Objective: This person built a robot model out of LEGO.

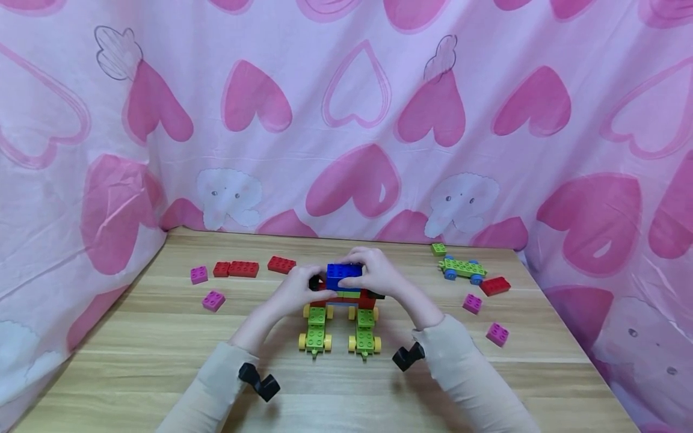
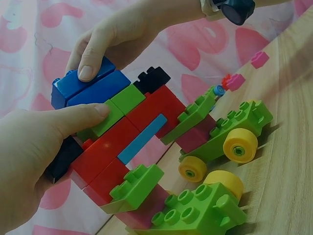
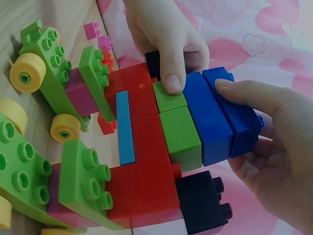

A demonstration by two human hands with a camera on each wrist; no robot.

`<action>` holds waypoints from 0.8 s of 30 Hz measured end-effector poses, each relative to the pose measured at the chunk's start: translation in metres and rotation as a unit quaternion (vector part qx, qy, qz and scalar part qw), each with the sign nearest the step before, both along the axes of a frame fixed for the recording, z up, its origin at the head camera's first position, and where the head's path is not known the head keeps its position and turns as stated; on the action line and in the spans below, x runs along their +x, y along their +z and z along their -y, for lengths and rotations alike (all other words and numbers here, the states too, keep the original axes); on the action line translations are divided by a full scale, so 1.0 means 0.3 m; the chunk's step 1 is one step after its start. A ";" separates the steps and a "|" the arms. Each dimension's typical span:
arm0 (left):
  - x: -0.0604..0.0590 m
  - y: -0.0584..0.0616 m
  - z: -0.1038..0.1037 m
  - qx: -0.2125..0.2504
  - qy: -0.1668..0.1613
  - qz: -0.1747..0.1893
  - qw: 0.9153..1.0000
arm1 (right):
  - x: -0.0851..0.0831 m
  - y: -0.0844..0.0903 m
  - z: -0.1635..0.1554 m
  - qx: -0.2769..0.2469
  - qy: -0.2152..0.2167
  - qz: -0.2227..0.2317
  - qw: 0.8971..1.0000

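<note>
A brick build (image 1: 346,294) of red, green, light blue and black bricks stands mid-table on two green chassis with yellow wheels (image 1: 316,329) (image 1: 365,331). My left hand (image 1: 308,285) grips the build's left side, its thumb (image 2: 73,120) pressing a green brick (image 2: 110,110). My right hand (image 1: 363,267) holds the top blue brick (image 1: 344,273), with its thumb (image 2: 90,61) on the brick's side. In the right wrist view the blue brick (image 3: 234,117) sits on a second blue brick (image 3: 205,117), pinched by the right hand (image 3: 244,103). The left hand's thumb (image 3: 171,68) lies on green.
Loose red bricks (image 1: 243,269) (image 1: 281,264) and magenta bricks (image 1: 198,275) (image 1: 213,300) lie at the back left. At the right are a green car with blue wheels (image 1: 462,268), a red brick (image 1: 495,285) and magenta bricks (image 1: 472,303) (image 1: 497,334). Pink heart cloth surrounds the wooden table (image 1: 162,361).
</note>
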State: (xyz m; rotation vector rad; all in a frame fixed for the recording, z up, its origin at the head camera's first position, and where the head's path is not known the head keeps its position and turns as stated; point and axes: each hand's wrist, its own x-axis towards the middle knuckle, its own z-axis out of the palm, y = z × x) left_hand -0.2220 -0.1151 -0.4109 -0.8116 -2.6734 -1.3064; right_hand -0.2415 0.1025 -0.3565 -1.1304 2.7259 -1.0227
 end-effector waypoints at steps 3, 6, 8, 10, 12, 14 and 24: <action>-0.003 -0.005 0.001 0.002 -0.002 0.001 1.000 | 0.001 0.008 0.002 0.004 0.002 0.001 1.000; -0.005 -0.009 0.002 0.005 -0.001 -0.001 1.000 | 0.001 0.014 0.006 0.013 0.002 0.000 1.000; -0.006 -0.011 0.002 0.007 -0.003 -0.006 1.000 | 0.001 0.015 0.009 0.019 0.002 -0.003 1.000; -0.006 -0.012 0.002 0.010 -0.005 -0.010 1.000 | 0.001 0.015 0.010 0.023 0.001 -0.004 1.000; -0.005 -0.012 0.001 0.012 -0.007 -0.016 1.000 | 0.003 0.013 0.009 0.024 0.001 -0.007 1.000; -0.005 -0.013 -0.001 0.013 -0.008 -0.019 1.000 | 0.004 0.009 0.009 0.024 -0.001 -0.012 1.000; -0.006 -0.013 -0.006 0.018 -0.004 -0.016 1.000 | 0.014 -0.006 0.007 0.035 -0.024 -0.050 0.998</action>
